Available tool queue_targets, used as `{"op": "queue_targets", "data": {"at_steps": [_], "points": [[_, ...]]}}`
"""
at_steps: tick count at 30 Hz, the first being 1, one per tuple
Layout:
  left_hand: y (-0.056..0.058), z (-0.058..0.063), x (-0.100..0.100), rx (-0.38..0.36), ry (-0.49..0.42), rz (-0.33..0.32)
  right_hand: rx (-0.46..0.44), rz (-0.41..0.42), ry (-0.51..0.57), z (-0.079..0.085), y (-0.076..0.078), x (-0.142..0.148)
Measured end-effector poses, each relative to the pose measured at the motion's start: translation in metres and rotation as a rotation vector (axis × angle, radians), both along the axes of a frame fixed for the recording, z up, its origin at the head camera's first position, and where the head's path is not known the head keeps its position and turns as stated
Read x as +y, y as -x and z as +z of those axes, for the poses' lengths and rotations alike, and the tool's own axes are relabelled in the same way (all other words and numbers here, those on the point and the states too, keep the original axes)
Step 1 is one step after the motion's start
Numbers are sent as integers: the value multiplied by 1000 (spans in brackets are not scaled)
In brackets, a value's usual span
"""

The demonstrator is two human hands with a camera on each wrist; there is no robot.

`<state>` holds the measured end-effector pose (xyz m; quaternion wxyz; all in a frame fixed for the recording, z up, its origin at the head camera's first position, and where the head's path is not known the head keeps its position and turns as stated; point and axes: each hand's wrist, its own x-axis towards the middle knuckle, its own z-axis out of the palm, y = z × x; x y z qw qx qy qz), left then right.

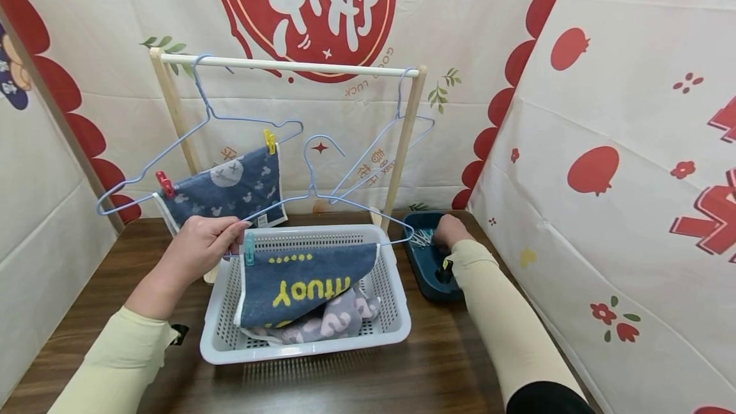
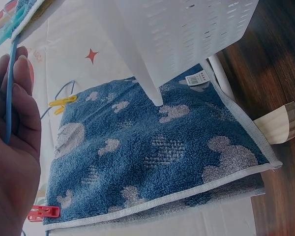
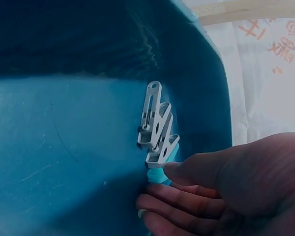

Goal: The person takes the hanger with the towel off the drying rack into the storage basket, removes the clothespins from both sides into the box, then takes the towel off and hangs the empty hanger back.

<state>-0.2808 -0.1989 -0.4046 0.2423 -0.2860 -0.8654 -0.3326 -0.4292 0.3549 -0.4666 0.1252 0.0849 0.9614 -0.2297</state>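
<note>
My left hand (image 1: 201, 245) grips the left end of a blue wire hanger (image 1: 313, 189) over the basket. From this hanger hangs a dark blue towel (image 1: 316, 267) with yellow lettering, clipped at its left corner by a teal clothespin (image 1: 249, 250). Inside a dark blue tray (image 1: 422, 267) at the right is my right hand (image 1: 451, 233). In the right wrist view its thumb and fingers pinch a teal clothespin (image 3: 157, 175), which lies against two white clothespins (image 3: 150, 115) by the tray wall.
A white basket (image 1: 305, 353) holds a greyish patterned cloth (image 1: 339, 318). Behind it stands a rack (image 1: 287, 66) with another hanger (image 1: 208, 107) bearing a blue patterned towel (image 1: 247, 184), held by red (image 1: 165, 184) and yellow (image 1: 269, 141) clothespins. A bare hanger (image 1: 368, 152) hangs at the rack's right.
</note>
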Motion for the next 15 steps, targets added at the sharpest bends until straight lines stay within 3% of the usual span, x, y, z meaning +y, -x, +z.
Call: {"op": "queue_targets", "data": {"at_steps": [7,12,15], "points": [[0,0,-1,0,-5,-8,16,-2,17,6,-2,2],[0,-1,-1,3,-8,-15,190,-21,2,18,-9,-1],[1,-1,-1,4,-4,-14,329,-48,78,27,-16,-7]]}}
